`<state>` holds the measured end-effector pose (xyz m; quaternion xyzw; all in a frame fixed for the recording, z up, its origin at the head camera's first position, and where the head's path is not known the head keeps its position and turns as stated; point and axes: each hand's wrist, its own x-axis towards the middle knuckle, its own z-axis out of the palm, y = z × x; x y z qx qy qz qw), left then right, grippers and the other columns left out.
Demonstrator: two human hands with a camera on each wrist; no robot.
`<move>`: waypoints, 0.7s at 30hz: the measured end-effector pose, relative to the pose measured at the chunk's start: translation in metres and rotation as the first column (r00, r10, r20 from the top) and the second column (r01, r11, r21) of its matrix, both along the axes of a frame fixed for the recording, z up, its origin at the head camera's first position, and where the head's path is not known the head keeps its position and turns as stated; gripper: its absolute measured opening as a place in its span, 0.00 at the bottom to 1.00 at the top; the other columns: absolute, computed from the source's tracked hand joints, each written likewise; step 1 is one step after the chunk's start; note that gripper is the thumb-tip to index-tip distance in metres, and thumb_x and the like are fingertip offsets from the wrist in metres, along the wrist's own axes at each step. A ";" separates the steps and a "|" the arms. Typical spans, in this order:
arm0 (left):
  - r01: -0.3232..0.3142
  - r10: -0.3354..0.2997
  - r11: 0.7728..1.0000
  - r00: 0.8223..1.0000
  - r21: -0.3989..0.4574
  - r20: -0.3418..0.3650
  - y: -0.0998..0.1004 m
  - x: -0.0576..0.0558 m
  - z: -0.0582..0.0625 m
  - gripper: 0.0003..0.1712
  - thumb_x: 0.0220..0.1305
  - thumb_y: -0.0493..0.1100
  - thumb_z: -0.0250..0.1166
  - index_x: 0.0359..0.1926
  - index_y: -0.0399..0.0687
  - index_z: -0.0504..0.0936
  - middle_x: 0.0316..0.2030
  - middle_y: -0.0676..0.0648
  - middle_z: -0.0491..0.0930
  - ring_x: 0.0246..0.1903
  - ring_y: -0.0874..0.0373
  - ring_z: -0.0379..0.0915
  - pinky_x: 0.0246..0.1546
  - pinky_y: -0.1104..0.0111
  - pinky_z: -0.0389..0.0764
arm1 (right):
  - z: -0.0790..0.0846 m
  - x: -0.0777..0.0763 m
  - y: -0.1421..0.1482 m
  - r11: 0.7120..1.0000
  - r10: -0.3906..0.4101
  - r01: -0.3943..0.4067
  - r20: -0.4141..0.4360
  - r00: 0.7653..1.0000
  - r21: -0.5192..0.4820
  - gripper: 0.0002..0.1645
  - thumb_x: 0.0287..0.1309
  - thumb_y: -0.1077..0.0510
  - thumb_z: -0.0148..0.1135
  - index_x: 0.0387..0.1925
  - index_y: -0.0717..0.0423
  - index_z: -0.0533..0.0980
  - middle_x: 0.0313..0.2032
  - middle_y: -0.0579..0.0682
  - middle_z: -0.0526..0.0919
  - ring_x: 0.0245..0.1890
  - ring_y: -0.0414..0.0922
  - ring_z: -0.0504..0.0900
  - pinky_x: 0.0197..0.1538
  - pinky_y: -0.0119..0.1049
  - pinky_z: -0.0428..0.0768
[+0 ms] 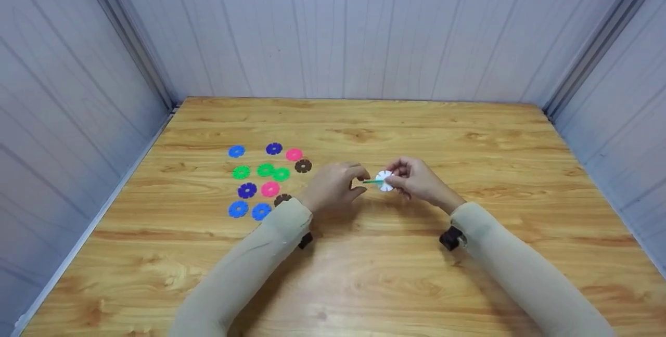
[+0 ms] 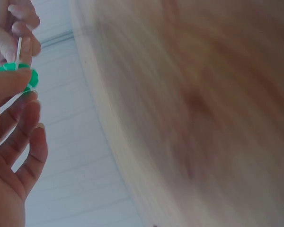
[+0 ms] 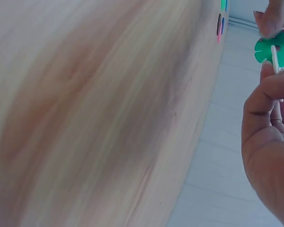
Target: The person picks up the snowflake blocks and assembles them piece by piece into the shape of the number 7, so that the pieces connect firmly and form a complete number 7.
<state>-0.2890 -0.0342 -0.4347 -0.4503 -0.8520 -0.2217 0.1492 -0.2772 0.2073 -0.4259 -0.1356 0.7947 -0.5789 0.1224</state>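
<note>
My right hand [image 1: 419,181] pinches a white notched plastic disc [image 1: 384,175] between thumb and fingers, above the table. A green notched disc [image 3: 262,50] stands crosswise against the white one, edge-on in the head view. My left hand [image 1: 335,186] is at the green disc's left side, its thumb and fingers spread around the rim. A gap shows there between thumb and disc; whether a fingertip touches the rim is hard to tell. In the left wrist view the left thumb [image 2: 12,85] overlaps part of the green disc [image 2: 34,78].
Flat notched discs lie loosely on the left of the wooden table [image 1: 416,285]: several blue [image 1: 238,209], green [image 1: 241,172], purple [image 1: 247,190], pink [image 1: 270,189] and brown [image 1: 303,166]. The left forearm partly covers a brown one. Pale panel walls [image 1: 333,30] enclose the back and sides.
</note>
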 end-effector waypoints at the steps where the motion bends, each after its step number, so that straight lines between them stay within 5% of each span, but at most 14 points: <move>1: -0.011 0.011 1.000 1.000 -0.013 0.014 -0.003 0.000 0.001 0.11 0.61 0.41 0.70 0.45 0.46 0.84 0.41 0.50 0.83 0.31 0.61 0.78 0.33 0.69 0.79 | 0.001 -0.001 0.002 1.000 -0.005 0.005 0.001 1.000 -0.001 0.12 0.65 0.65 0.61 0.48 0.68 0.72 0.30 0.53 0.77 0.19 0.40 0.71 0.18 0.29 0.70; 8: -0.087 0.093 0.993 0.993 -0.075 0.072 -0.035 -0.007 0.005 0.14 0.64 0.40 0.65 0.50 0.43 0.83 0.45 0.48 0.83 0.30 0.60 0.78 0.32 0.66 0.80 | 0.000 -0.002 0.010 1.000 -0.014 0.015 0.009 1.000 -0.012 0.12 0.66 0.66 0.61 0.47 0.69 0.72 0.29 0.53 0.77 0.20 0.40 0.73 0.18 0.30 0.71; 14: -0.130 0.147 0.984 0.980 -0.122 0.136 -0.069 -0.012 0.009 0.13 0.61 0.37 0.67 0.47 0.40 0.84 0.44 0.45 0.82 0.41 0.50 0.81 0.42 0.59 0.82 | -0.004 -0.003 0.013 1.000 -0.007 0.007 -0.012 1.000 -0.008 0.11 0.66 0.65 0.61 0.47 0.68 0.73 0.29 0.53 0.77 0.20 0.40 0.73 0.18 0.31 0.72; 21: -0.148 0.235 0.945 0.928 -0.292 0.290 -0.103 -0.009 0.018 0.16 0.60 0.37 0.67 0.50 0.39 0.83 0.43 0.42 0.82 0.41 0.48 0.80 0.41 0.56 0.81 | -0.007 -0.001 0.017 1.000 -0.026 0.026 -0.015 1.000 0.007 0.12 0.66 0.66 0.61 0.47 0.70 0.72 0.30 0.54 0.78 0.21 0.41 0.74 0.19 0.29 0.72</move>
